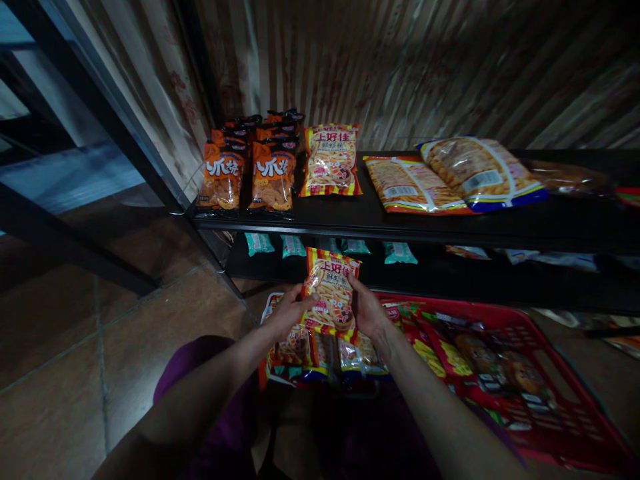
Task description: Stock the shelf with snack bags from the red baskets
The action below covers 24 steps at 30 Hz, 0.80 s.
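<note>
Between my two hands is a red and yellow bag of prawn crackers (330,297), held upright with its printed front toward me. My left hand (291,310) grips its left side, thumb over the front. On the right edge, my right hand (369,308) is closed, with its fingers partly hidden behind the bag. Below it, more snack bags (357,355) lie in a basket with a pale rim (270,303). A matching prawn cracker bag (331,163) stands on the upper shelf (325,217), right of several orange and black snack bags (273,173).
Two large snack bags (483,173) lie flat, overlapping, on the upper shelf's right part. Small teal bags (399,252) sit on the lower shelf (425,283). A red basket (580,407) with several packets stands at right. A dark shelf post (115,127) rises at left.
</note>
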### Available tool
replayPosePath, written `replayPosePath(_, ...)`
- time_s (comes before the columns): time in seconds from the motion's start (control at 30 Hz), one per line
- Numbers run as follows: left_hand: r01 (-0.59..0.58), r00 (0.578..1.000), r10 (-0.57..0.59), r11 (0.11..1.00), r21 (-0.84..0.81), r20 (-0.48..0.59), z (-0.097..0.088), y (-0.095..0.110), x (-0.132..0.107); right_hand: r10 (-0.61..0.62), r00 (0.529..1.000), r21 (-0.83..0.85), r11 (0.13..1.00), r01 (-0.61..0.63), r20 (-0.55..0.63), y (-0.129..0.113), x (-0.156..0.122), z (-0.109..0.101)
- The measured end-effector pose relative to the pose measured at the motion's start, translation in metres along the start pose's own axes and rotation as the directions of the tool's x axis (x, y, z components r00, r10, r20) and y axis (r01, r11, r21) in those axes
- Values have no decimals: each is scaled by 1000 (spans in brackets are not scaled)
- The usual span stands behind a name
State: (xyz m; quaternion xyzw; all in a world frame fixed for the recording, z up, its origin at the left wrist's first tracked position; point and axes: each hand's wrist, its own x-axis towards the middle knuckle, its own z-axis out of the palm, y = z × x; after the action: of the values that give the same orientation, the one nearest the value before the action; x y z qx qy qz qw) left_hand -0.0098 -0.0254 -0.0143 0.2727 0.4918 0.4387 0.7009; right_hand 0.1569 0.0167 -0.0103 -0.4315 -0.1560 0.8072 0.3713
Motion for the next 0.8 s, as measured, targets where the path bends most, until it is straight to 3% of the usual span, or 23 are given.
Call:
replayPosePath(0.2, -33, 999, 33, 999, 6, -17, -4, 5, 5, 49, 999, 29, 998, -49, 5, -1, 0, -1)
replayPosePath(0.37, -81, 992, 79, 997, -16, -96, -10, 9, 14, 55, 997, -27, 998, -56, -55, 4, 0, -3)
replayPosePath(0.63, -163, 975, 171, 984, 67, -141, -15, -2, 24, 35, 998, -107, 993, -41, -55, 9, 0, -6)
replayPosePath(0.8, -85, 989, 91, 995, 51, -117, -16, -3, 23, -3, 999, -148, 989, -4, -48, 13, 4, -9)
